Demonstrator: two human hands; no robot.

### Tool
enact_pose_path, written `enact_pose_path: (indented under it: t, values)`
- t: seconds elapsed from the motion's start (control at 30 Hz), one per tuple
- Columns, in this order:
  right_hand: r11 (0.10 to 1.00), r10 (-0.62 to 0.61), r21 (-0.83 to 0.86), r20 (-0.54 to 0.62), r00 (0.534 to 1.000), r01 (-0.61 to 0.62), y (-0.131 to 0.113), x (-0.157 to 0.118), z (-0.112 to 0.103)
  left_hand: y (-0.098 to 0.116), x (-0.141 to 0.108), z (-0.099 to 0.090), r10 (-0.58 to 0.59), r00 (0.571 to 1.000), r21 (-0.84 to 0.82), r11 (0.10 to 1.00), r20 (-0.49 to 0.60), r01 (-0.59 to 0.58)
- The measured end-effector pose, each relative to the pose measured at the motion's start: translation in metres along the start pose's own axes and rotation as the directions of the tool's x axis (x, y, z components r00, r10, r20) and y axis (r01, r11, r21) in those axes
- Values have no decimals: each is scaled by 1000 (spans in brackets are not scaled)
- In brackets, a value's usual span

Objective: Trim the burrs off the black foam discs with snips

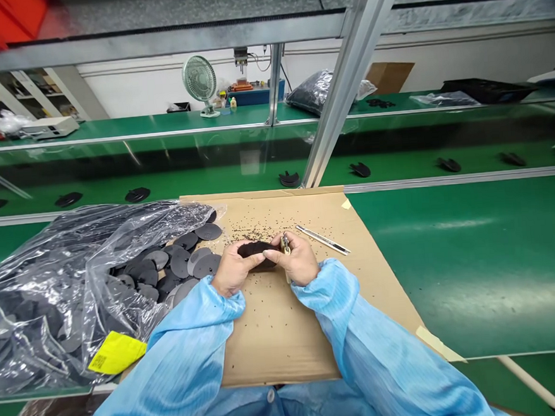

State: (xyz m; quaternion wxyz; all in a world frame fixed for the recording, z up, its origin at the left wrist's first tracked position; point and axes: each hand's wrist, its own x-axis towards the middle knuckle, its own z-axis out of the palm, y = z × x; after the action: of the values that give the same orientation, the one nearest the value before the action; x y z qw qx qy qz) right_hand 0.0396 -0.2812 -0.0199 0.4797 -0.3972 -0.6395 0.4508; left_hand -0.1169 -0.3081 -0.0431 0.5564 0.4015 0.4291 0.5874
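My left hand is closed on the left end of a dark, rounded black part, thumb in front. My right hand grips the right end of the same part, and the two thumbs nearly meet. Between the right fingers is also a small tool with a pale yellowish, metallic look; its kind is unclear. The fingers hide much of the part. Below lies a cardboard sheet scattered with tiny black bits. A thin, light-coloured strip, perhaps a slim knife, rests on the cardboard right of my hands.
Left of the cardboard, loose flat black discs spill from a clear plastic bag with a yellow label. Behind runs a green conveyor belt carrying spaced black parts. A slanted metal post rises ahead, with a fan beyond.
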Motion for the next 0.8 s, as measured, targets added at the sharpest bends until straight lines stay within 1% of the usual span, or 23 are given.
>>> enact_pose_path:
  t: [0.07,0.13,0.2,0.27,0.33,0.4,0.47,0.53,0.67,0.8]
  values:
    - [999,-14,-32,-32,999,13,2,-2,2,3,0,2,0,1000,-56,998,-9,-1]
    - [999,-40,-33,-30,999,39,3,-5,5,8,2,3,-13,999,-152,988,-41,7]
    - [996,-93,-18,13,996,93,3,-9,8,12,5,2,-85,994,-240,969,-74,65]
    - [983,-174,-40,58,983,177,2,-12,11,15,7,0,-188,979,-278,947,-72,162]
    - [958,-259,-105,69,963,266,-1,-15,12,16,8,-2,-264,964,-272,930,-24,248]
    - [929,-323,-169,65,944,330,-3,-16,13,14,7,-3,-305,951,-272,912,57,309]
    - [909,-362,-198,65,930,368,-4,-16,13,11,6,-2,-331,933,-280,891,140,358]
    - [897,-384,-207,73,921,390,-5,-16,12,10,4,-1,-350,918,-293,873,184,391]
    - [881,-408,-221,90,909,418,-5,-15,12,9,3,1,-366,913,-308,860,181,406]
    - [862,-430,-260,83,899,436,-5,-15,12,9,2,2,-368,912,-303,862,180,407]
